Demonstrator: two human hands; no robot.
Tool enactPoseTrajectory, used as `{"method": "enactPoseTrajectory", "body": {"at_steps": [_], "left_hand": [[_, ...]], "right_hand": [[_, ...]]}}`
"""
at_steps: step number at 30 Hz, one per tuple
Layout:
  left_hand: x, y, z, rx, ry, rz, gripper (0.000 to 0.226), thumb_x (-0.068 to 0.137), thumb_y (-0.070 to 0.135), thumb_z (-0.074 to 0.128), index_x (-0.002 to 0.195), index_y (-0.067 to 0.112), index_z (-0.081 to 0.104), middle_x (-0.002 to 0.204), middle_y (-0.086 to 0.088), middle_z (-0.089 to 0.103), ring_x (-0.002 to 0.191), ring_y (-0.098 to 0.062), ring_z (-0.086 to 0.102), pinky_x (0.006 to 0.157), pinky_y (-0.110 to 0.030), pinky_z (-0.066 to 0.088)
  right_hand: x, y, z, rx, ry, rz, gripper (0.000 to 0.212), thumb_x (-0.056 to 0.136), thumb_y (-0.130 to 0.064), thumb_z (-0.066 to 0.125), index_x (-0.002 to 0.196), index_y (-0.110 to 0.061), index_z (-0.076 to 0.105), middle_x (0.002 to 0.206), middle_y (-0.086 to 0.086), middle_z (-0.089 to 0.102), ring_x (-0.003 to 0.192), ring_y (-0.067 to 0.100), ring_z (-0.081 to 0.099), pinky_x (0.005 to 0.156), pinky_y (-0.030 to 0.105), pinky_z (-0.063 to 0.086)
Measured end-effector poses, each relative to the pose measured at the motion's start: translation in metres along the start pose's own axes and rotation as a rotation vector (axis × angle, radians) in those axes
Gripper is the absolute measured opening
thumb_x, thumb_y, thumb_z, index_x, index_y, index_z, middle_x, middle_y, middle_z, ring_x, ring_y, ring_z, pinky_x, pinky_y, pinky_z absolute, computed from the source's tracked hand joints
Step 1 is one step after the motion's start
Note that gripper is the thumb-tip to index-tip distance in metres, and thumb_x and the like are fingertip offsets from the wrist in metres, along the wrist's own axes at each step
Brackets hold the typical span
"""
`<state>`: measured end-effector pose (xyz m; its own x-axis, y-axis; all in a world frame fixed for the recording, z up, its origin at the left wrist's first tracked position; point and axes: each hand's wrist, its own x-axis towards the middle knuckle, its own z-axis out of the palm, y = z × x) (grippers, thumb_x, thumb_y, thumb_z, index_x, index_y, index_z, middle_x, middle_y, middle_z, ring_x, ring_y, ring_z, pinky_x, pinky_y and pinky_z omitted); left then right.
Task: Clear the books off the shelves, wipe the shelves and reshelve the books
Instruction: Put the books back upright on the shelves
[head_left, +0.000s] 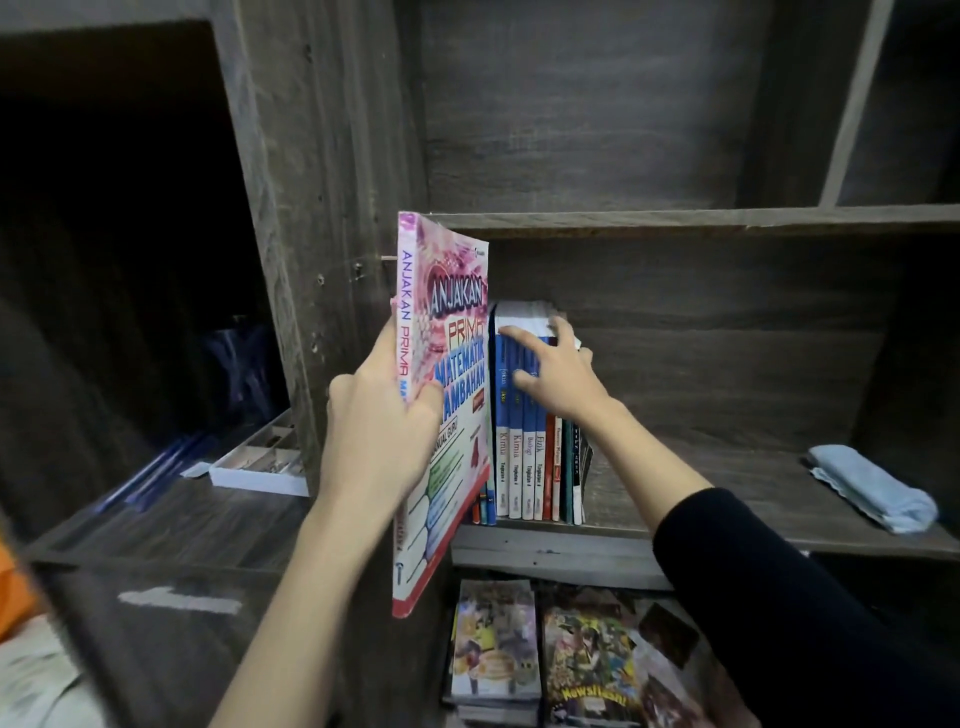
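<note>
My left hand (382, 426) grips a large pink maths book (452, 364) by its spine and holds it upright in front of the left end of the middle shelf (727, 499). A row of upright books (524, 457) with blue, white and red spines stands on that shelf. My right hand (558, 376) rests on the tops of these books with fingers spread, touching the blue spines. A folded light-blue cloth (872, 486) lies at the right end of the same shelf. The shelf above (675, 218) holds nothing in view.
Stacks of comic books (545, 654) lie flat on the shelf below. To the left, a dark compartment holds a white tray (260, 462) and blue folders (156, 473). A thick wooden upright (322, 208) separates the two sections.
</note>
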<state>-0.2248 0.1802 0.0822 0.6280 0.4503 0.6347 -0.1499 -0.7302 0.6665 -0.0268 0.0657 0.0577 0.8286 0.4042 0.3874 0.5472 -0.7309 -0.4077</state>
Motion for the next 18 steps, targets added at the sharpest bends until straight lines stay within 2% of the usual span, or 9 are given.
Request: {"method": "enactPoseTrajectory", "body": {"at_steps": [6,10,12,14,15,18], "left_hand": [[0.002,0.009,0.01,-0.029,-0.031,0.023,0.035,0.085,0.008,0.056,0.118,0.02,0.056,0.105,-0.002,0.069,0.098,-0.031,0.058,0.087,-0.047,0.049],[0.003,0.016,0.021,-0.028,-0.038,0.05,0.037,0.086,0.011,0.054,0.122,0.02,0.053,0.105,-0.004,0.068,0.094,-0.03,0.06,0.084,-0.046,0.05],[0.004,0.017,0.027,0.027,-0.035,0.08,0.042,0.087,0.011,0.051,0.128,0.019,0.051,0.107,-0.003,0.068,0.089,-0.026,0.06,0.08,-0.037,0.051],[0.006,0.019,0.029,0.092,-0.028,0.108,0.046,0.089,0.012,0.049,0.134,0.022,0.046,0.11,0.0,0.067,0.081,-0.018,0.057,0.067,-0.015,0.046],[0.007,0.019,0.028,0.105,-0.026,0.109,0.048,0.09,0.013,0.048,0.136,0.024,0.044,0.111,0.0,0.066,0.08,-0.018,0.056,0.067,-0.013,0.044],[0.012,0.018,0.025,0.092,-0.007,0.085,0.051,0.088,0.014,0.048,0.137,0.027,0.044,0.108,-0.007,0.067,0.09,-0.029,0.057,0.082,-0.038,0.049]], "right_hand": [[-0.003,0.008,-0.003,0.024,0.022,-0.001,0.056,0.094,-0.025,0.049,0.143,-0.045,0.03,0.155,0.01,0.006,0.129,0.049,0.023,0.103,0.048,0.033],[-0.004,0.009,-0.004,0.012,0.012,0.006,0.059,0.094,-0.024,0.05,0.145,-0.042,0.028,0.156,0.011,0.004,0.13,0.049,0.022,0.104,0.048,0.032],[-0.004,0.009,-0.004,0.013,0.012,0.005,0.059,0.093,-0.024,0.051,0.145,-0.042,0.028,0.156,0.011,0.004,0.13,0.049,0.022,0.105,0.048,0.031],[-0.004,0.01,-0.004,0.023,0.016,0.005,0.06,0.093,-0.024,0.052,0.144,-0.043,0.028,0.156,0.01,0.004,0.131,0.048,0.021,0.104,0.048,0.032],[-0.003,0.01,-0.004,0.028,0.017,0.002,0.06,0.093,-0.025,0.053,0.144,-0.044,0.029,0.156,0.01,0.004,0.13,0.047,0.021,0.104,0.048,0.033],[-0.004,0.011,-0.003,0.028,0.019,-0.011,0.058,0.094,-0.026,0.052,0.143,-0.046,0.03,0.156,0.01,0.004,0.13,0.047,0.021,0.103,0.048,0.034]]}}
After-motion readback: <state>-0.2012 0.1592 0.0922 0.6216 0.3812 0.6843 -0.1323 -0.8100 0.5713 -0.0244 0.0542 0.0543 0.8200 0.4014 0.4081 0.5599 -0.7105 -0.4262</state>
